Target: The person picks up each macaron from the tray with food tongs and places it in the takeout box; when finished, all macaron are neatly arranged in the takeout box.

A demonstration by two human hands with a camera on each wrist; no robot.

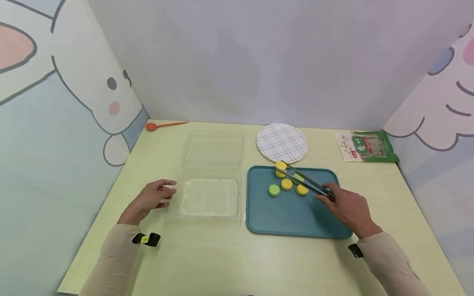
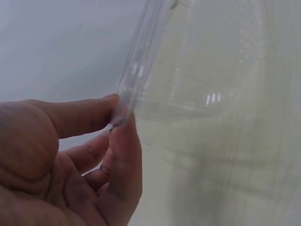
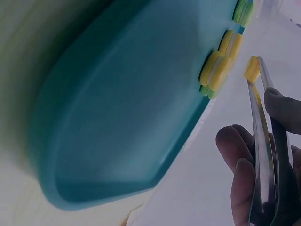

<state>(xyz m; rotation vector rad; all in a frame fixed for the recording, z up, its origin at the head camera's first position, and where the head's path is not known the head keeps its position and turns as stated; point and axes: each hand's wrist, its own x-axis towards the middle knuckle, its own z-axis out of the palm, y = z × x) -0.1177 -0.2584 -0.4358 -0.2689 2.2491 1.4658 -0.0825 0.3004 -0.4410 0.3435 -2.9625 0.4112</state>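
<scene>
My left hand (image 1: 153, 195) pinches the rim of a clear plastic clamshell box (image 2: 129, 80) between thumb and fingers. The box's ribbed base (image 1: 211, 197) lies toward me, its lid (image 1: 212, 150) folded back behind. In my right hand (image 1: 349, 205) are metal tongs (image 3: 263, 150), with a yellow macaron (image 3: 252, 69) between their tips. The head view puts that macaron over the back of the blue tray (image 1: 296, 218), overlapping another yellow macaron (image 1: 280, 173). Nearby on the tray are a green macaron (image 1: 274, 190), more yellow macarons (image 1: 286, 184), and a second green one (image 1: 298, 178) partly behind the tongs.
Behind the tray lies a round white checked plate (image 1: 282, 142). A green and white food packet (image 1: 370, 146) is at the back right, and an orange-red spoon (image 1: 152, 126) at the back left. Walls border the table at the back and both sides.
</scene>
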